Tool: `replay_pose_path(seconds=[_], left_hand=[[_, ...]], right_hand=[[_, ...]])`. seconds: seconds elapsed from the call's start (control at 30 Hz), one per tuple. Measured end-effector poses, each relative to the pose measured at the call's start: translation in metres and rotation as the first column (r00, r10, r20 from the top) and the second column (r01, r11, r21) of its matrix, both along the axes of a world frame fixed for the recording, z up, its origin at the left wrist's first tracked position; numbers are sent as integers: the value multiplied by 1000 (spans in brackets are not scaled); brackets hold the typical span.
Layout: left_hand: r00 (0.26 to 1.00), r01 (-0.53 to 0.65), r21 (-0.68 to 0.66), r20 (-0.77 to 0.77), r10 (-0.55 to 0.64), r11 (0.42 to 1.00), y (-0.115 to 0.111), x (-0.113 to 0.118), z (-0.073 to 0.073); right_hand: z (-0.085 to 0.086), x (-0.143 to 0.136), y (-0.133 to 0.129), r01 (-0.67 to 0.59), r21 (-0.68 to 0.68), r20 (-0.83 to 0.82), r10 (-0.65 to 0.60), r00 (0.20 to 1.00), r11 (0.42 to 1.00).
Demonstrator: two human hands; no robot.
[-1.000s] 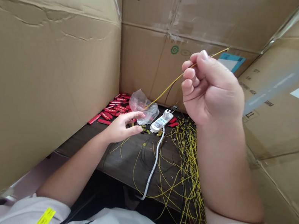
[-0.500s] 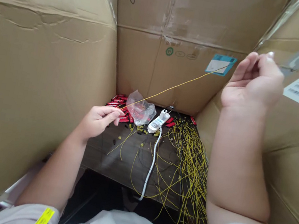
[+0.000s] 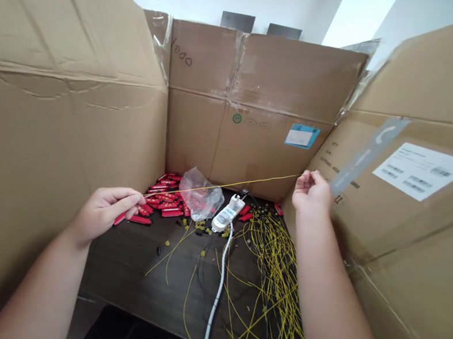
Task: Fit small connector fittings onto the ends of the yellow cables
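Note:
A thin yellow wire [image 3: 245,183] runs nearly straight through the air between my two hands. My left hand [image 3: 107,210] pinches its left end between thumb and fingers, above the left part of the dark table. The right end runs to my right hand [image 3: 312,192], whose fingers are closed on it near the right cardboard wall. Under the wire lie a clear plastic bag [image 3: 200,197] and a pile of red, battery-like cylinders [image 3: 168,203]. A white power strip [image 3: 227,214] with a thick white cord sits by the bag.
Cardboard walls [image 3: 265,71] enclose the dark table [image 3: 125,268] at the back and both sides. A large tangle of yellow wires [image 3: 281,278] spreads over its right side. Small yellow pieces [image 3: 199,225] and black bits [image 3: 158,251] lie scattered near the middle.
My right hand has come down from high on the right, so the wire slopes less. The left hand now appears lower and further left. The view has tilted up, showing the room beyond the cardboard.

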State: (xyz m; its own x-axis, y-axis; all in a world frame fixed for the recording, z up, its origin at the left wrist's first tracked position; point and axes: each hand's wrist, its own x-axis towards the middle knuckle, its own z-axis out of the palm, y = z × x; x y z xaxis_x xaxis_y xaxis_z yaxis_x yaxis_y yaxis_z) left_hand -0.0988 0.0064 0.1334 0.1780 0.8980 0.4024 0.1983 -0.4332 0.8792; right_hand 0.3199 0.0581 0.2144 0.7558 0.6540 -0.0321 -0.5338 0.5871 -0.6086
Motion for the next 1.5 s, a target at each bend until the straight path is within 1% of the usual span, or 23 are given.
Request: replay_pose_path(seconds=[0.13, 0.23, 0.33, 0.43, 0.53, 0.67, 0.83, 0.9, 1.0, 1.07, 1.13, 1.27, 1.37, 1.43, 1.5], left_hand=[[998, 28, -75, 54, -24, 997, 7, -12, -22], [996, 20, -119, 85, -10, 993, 9, -17, -33], [991, -10, -187, 131, 35, 982, 8, -19, -38], [984, -62, -230, 151, 98, 971, 5, -22, -41], [980, -99, -247, 145, 138, 964, 2, -26, -44], [980, -112, -286, 127, 154, 951, -2, -30, -46], [974, -104, -335, 154, 163, 937, -7, -28, -37], [975, -68, -395, 169, 145, 916, -10, -25, -32], [972, 17, -471, 215, 96, 882, -14, -22, -26], [961, 54, -485, 262, 86, 873, -15, -20, -25], [951, 64, -482, 295, 94, 874, -14, -20, -27], [944, 41, -473, 307, 122, 880, -9, -21, -37], [933, 12, -459, 325, 155, 888, -6, -22, -42], [913, -2, -448, 364, 184, 894, -4, -23, -41], [888, -19, -435, 406, 215, 900, -1, -22, -38]], right_hand=[[-26, 13, 10, -65, -122, 42, 70, 997, 990], [-46, 19, 17, -120, -182, 67, 134, 989, 976], [-65, 21, 22, -156, -209, 119, 183, 976, 966], [-82, 20, 27, -156, -211, 207, 200, 958, 965], [-97, 20, 30, -136, -216, 270, 193, 943, 967], [-109, 24, 36, -78, -237, 273, 144, 951, 968], [-119, 31, 46, 9, -310, 227, 65, 972, 951], [-124, 33, 51, 41, -341, 221, 38, 974, 939], [-128, 34, 57, 70, -375, 227, 18, 974, 924], [-130, 33, 59, 80, -390, 233, 14, 972, 917], [-130, 31, 59, 84, -396, 240, 15, 971, 914], [-128, 29, 57, 80, -370, 232, 9, 973, 926], [-124, 30, 55, 77, -356, 211, 0, 977, 931], [-117, 30, 54, 72, -347, 191, -5, 982, 935], [-105, 28, 53, 46, -323, 160, 7, 987, 945]])
